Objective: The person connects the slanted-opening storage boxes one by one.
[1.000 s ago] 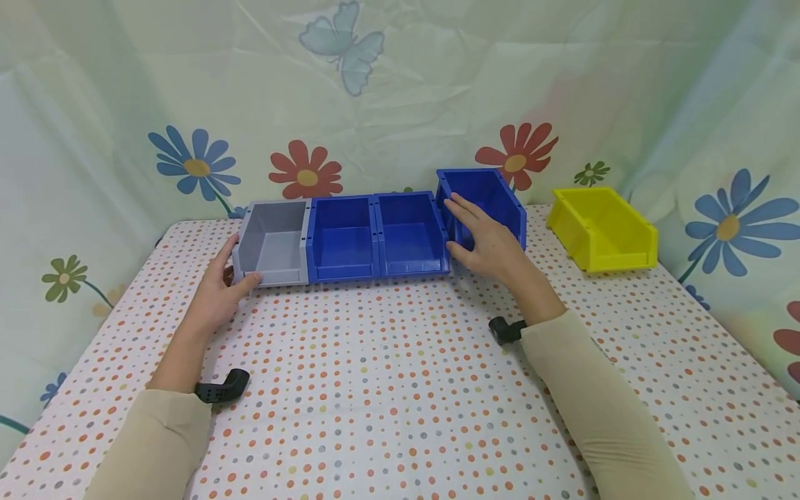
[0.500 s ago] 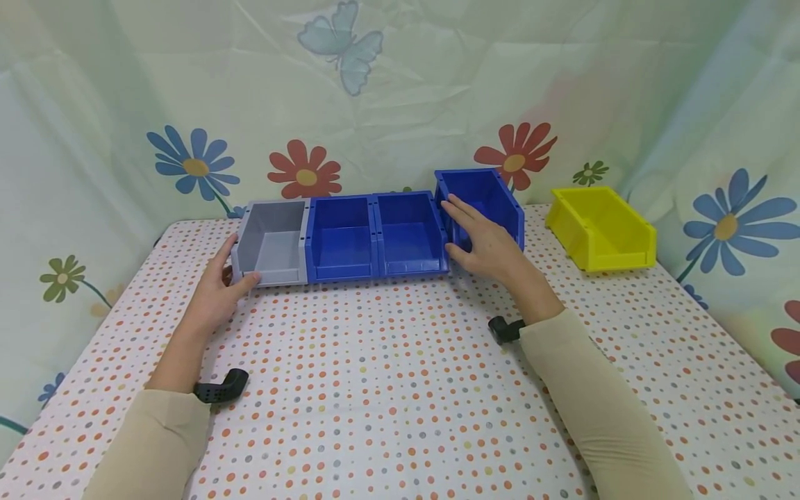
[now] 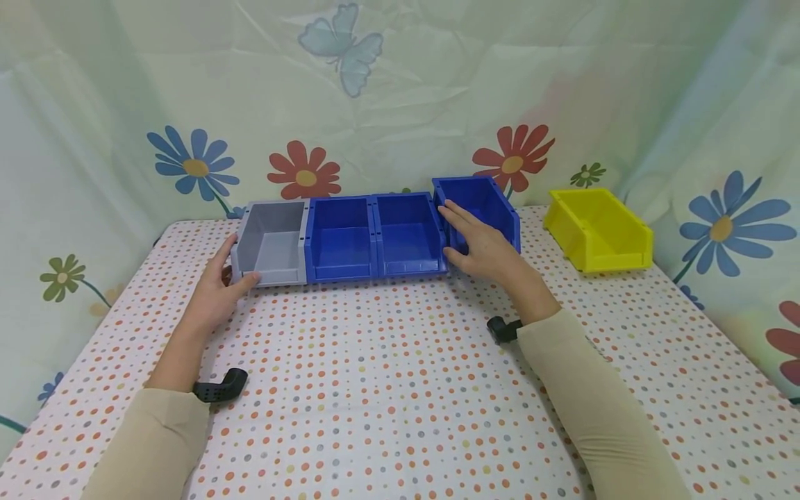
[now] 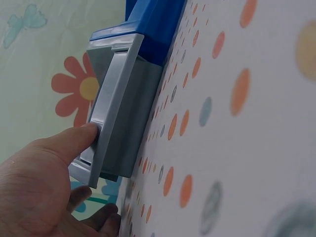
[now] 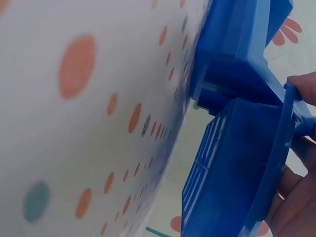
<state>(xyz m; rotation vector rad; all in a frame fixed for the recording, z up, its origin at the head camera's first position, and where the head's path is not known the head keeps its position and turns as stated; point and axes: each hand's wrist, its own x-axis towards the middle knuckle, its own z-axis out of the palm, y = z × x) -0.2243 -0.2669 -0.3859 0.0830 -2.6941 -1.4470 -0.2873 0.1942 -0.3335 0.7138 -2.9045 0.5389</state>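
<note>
In the head view, my left hand holds the front left corner of a grey storage bin. Its thumb lies on the front lip, also plain in the left wrist view, while the fingers reach along the outer side. Two blue bins adjoin it in a row. At the right end, my right hand grips another blue bin with fingers over its left wall. The right wrist view shows the thumb at the rim and this bin raised off the tablecloth, against its blue neighbour. My hand covers much of its front.
A yellow bin stands apart on the right side of the table. The dotted tablecloth stretches in front of the row. A flowered curtain hangs close behind the bins and along both sides.
The rightmost blue bin has come down a little, and my right hand has lowered slightly with it. My left hand stays on the grey bin.
</note>
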